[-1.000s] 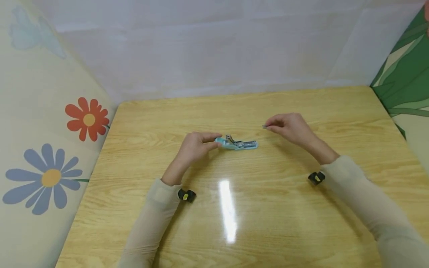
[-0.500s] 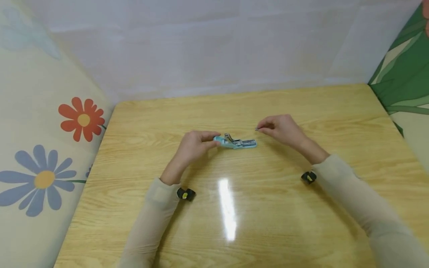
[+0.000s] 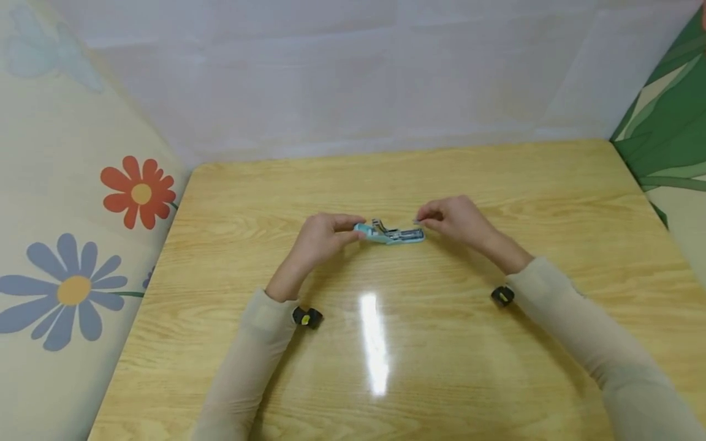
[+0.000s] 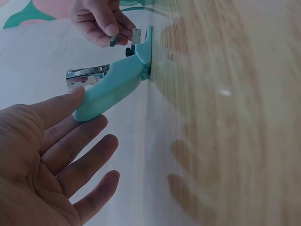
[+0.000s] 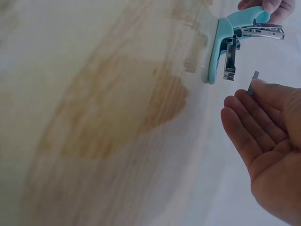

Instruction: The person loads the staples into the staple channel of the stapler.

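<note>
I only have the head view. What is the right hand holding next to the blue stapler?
Observer: In the left wrist view, the right hand pinches a short grey staple strip between thumb and forefinger.
Operator: Is it in the stapler yet?
Observer: No. The right wrist view shows a gap between it and the stapler.
Operator: And the left hand?
Observer: The left hand grips the teal tail end, thumb against it, and the metal magazine is exposed.

No readable text, label, brand, number or sign shows anywhere: none on the stapler at the fingertips, none on the table, none on the flowered walls.
</note>
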A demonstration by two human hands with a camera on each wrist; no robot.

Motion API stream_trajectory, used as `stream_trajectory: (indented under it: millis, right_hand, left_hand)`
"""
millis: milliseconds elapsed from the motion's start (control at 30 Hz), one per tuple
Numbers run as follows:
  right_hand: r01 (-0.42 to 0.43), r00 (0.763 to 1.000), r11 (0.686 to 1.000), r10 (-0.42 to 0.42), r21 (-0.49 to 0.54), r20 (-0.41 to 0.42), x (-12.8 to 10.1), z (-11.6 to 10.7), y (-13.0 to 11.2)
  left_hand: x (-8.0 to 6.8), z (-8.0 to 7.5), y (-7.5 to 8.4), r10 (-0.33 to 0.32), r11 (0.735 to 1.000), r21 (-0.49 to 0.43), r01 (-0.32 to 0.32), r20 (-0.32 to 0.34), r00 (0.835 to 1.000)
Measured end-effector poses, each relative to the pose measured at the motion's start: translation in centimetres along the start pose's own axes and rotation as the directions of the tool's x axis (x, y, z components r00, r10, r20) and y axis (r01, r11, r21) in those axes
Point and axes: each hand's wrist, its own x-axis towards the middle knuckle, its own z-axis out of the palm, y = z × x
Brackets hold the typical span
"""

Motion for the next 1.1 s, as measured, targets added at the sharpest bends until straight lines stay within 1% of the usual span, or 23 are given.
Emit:
stream_trajectory:
  millis: [200,467,600,867,1100]
  right_hand:
    - [0.019,1.0,0.998,-0.017,-0.058,0.025,0.1,0.4,0.1]
    - [0.061,0.998,0.995,-0.058,-0.08,0.039,0.1,0.9,0.4]
    - [0.079,0.996,0.992,-0.075,-0.1,0.045,0.1,0.9,0.2]
    - [0.068,0.996,0.991,-0.062,-0.113,0.057,-0.1,1.0,-0.2]
    - [0.122,0.991,0.979,-0.112,-0.16,0.075,-0.3,0.8,-0.7]
  left_hand:
    - [0.1,-0.1,0.2,-0.01,1.0,0.015,0.01,0.006,1.0]
    - [0.1,0.0,0.3,0.014,0.999,0.034,-0.014,-0.003,1.0]
    - [0.2,0.1,0.5,0.007,0.999,0.038,-0.007,-0.007,1.0]
    - [0.1,0.1,0.6,0.016,0.998,0.055,-0.015,-0.018,1.0]
    - [0.2,0.1,0.6,0.024,0.997,0.073,-0.023,-0.013,1.0]
